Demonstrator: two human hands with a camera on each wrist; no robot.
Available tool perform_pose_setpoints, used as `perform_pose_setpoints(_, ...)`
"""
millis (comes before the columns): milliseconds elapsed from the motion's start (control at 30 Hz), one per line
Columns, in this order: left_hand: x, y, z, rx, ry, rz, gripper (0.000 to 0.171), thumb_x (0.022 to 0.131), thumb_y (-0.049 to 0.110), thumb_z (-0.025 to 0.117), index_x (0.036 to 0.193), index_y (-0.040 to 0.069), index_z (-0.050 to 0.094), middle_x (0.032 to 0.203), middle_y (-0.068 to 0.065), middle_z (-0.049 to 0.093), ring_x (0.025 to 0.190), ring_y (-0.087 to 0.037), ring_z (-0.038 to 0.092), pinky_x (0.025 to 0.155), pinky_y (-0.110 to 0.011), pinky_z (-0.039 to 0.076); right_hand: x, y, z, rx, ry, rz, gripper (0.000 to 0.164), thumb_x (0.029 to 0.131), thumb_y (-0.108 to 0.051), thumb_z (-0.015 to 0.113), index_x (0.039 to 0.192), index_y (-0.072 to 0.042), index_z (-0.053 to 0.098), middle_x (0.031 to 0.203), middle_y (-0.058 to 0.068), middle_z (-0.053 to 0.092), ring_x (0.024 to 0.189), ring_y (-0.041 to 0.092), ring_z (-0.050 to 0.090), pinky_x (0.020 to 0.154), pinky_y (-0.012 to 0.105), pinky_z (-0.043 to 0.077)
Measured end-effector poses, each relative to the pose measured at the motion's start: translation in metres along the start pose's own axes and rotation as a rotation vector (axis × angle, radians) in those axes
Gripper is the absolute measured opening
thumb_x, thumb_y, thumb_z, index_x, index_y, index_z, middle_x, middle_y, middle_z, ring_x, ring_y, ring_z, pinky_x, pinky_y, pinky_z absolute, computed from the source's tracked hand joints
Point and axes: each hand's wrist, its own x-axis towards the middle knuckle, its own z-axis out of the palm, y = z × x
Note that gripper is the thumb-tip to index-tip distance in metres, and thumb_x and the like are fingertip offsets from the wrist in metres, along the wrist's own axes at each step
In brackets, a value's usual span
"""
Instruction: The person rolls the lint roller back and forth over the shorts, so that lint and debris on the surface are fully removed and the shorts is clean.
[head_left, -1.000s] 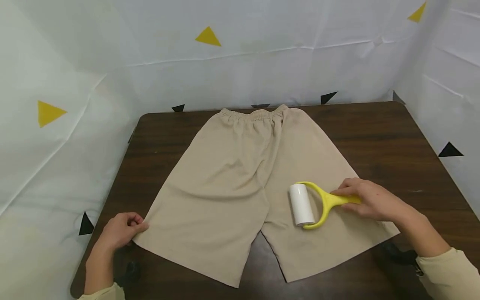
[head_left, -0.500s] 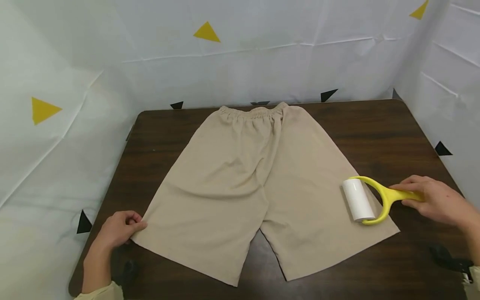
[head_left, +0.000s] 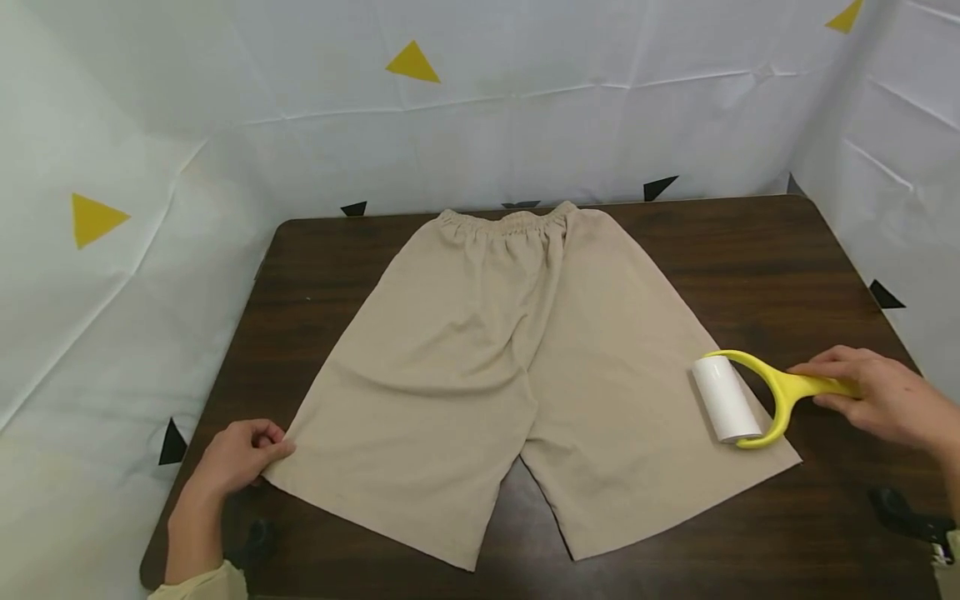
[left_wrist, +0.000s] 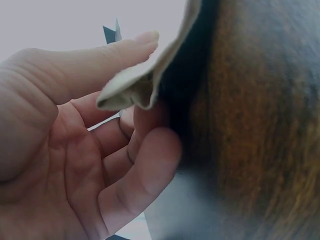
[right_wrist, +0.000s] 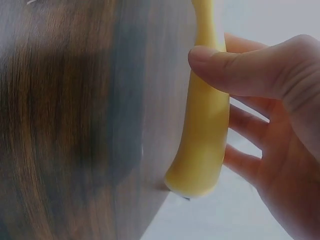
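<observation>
A pair of beige shorts point(head_left: 435, 417) lies spread flat, its elastic waistband at the far side. At the outer corner of the left leg's hem, my left hand point(head_left: 236, 458) pinches the cloth; the left wrist view shows the hem edge point(left_wrist: 130, 87) between thumb and fingers. My right hand point(head_left: 892, 396) grips the yellow handle point(right_wrist: 205, 125) of a lint roller point(head_left: 726, 400), thumb along one side and fingers behind. The roller's white cylinder lies over the right leg near its outer edge, and the handle reaches past the cloth over the table.
The dark wood-grain table point(head_left: 787, 275) extends around the shorts on all sides. White sheeting point(head_left: 525, 142) with yellow and black triangles stands behind it and at both sides.
The right hand has carried the lint roller rightward from the middle of the right leg to its outer edge, mostly in the first half second. The left hand has stayed at the hem corner.
</observation>
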Motion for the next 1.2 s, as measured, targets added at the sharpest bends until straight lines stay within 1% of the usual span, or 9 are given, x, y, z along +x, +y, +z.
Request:
perform_pose_setpoints(167, 0.000, -0.001, 0.000, -0.006, 0.000, -0.009, 0.028, 0.087, 0.028, 0.074, 0.093, 0.002, 0.065, 0.075, -0.005, 0.057, 0.064, -0.019, 0.056, 0.053, -0.034, 0.052, 0.002, -0.005, -0.001, 0.024, -0.039, 0.023, 0.041, 0.069, 0.003, 0.083, 0.107, 0.003, 0.071, 0.097, 0.014, 0.063, 0.080, 0.029, 0.058, 0.063, 0.045, 0.047)
perform_pose_setpoints(367, 0.000, -0.001, 0.000, -0.005, -0.001, -0.009, 0.028, 0.087, 0.028, 0.074, 0.093, 0.002, 0.065, 0.075, -0.005, 0.057, 0.063, -0.019, 0.056, 0.053, -0.034, 0.052, 0.005, -0.009, -0.003, 0.034, -0.072, 0.029, 0.039, 0.071, 0.002, 0.082, 0.109, 0.003, 0.070, 0.097, 0.012, 0.064, 0.080, 0.027, 0.059, 0.063, 0.042, 0.046)
perform_pose_setpoints(600, -0.002, 0.000, 0.000, -0.005, 0.007, 0.011, 0.028, 0.088, 0.028, 0.074, 0.094, 0.002, 0.064, 0.075, -0.004, 0.057, 0.063, -0.018, 0.056, 0.053, -0.034, 0.051, 0.008, -0.014, -0.004, 0.026, -0.043, 0.018, 0.039, 0.072, 0.000, 0.081, 0.110, 0.001, 0.070, 0.095, 0.007, 0.064, 0.075, 0.016, 0.055, 0.059, 0.034, 0.043)
perform_pose_setpoints(667, -0.002, 0.001, 0.000, -0.003, 0.009, 0.019, 0.027, 0.089, 0.028, 0.073, 0.093, 0.003, 0.064, 0.075, -0.004, 0.057, 0.061, -0.018, 0.056, 0.052, -0.034, 0.051, 0.009, -0.015, -0.005, 0.026, -0.030, 0.014, 0.039, 0.073, -0.001, 0.081, 0.110, 0.001, 0.070, 0.095, 0.006, 0.064, 0.074, 0.016, 0.055, 0.058, 0.034, 0.043)
perform_pose_setpoints(800, -0.004, 0.003, 0.000, 0.001, 0.016, 0.036, 0.025, 0.089, 0.027, 0.073, 0.093, 0.003, 0.065, 0.075, -0.004, 0.057, 0.059, -0.018, 0.057, 0.051, -0.034, 0.050, 0.013, -0.018, -0.008, 0.020, -0.018, 0.038, 0.038, 0.078, -0.005, 0.080, 0.113, 0.003, 0.067, 0.096, 0.010, 0.064, 0.071, 0.017, 0.055, 0.055, 0.034, 0.042)
perform_pose_setpoints(967, -0.005, 0.003, -0.002, 0.013, 0.029, 0.055, 0.028, 0.089, 0.030, 0.073, 0.095, 0.004, 0.065, 0.075, -0.003, 0.058, 0.057, -0.018, 0.056, 0.050, -0.034, 0.049, 0.021, -0.020, -0.013, 0.016, 0.021, 0.099, 0.040, 0.080, -0.009, 0.080, 0.114, 0.006, 0.064, 0.091, 0.013, 0.062, 0.068, 0.021, 0.052, 0.055, 0.034, 0.040)
perform_pose_setpoints(1000, -0.005, 0.003, -0.003, 0.014, 0.031, 0.057, 0.029, 0.089, 0.031, 0.073, 0.095, 0.004, 0.066, 0.075, -0.003, 0.057, 0.057, -0.018, 0.056, 0.050, -0.033, 0.048, 0.024, -0.021, -0.015, 0.020, 0.027, 0.121, 0.041, 0.081, -0.010, 0.079, 0.115, 0.006, 0.063, 0.090, 0.013, 0.062, 0.068, 0.022, 0.051, 0.055, 0.035, 0.038)
perform_pose_setpoints(1067, -0.006, 0.003, -0.003, 0.022, 0.039, 0.064, 0.032, 0.089, 0.034, 0.073, 0.096, 0.004, 0.066, 0.075, -0.003, 0.057, 0.057, -0.017, 0.055, 0.050, -0.033, 0.047, 0.029, -0.021, -0.017, 0.047, 0.021, 0.173, 0.043, 0.084, -0.013, 0.077, 0.118, 0.007, 0.060, 0.091, 0.018, 0.061, 0.069, 0.026, 0.051, 0.055, 0.037, 0.039)
perform_pose_setpoints(1200, -0.005, 0.004, -0.006, 0.057, 0.070, 0.083, 0.034, 0.090, 0.039, 0.071, 0.097, 0.006, 0.067, 0.072, -0.002, 0.057, 0.057, -0.017, 0.053, 0.051, -0.032, 0.043, 0.040, -0.019, -0.021, 0.099, 0.000, 0.310, 0.049, 0.092, -0.023, 0.070, 0.125, 0.009, 0.054, 0.099, 0.031, 0.059, 0.077, 0.037, 0.056, 0.057, 0.050, 0.043)
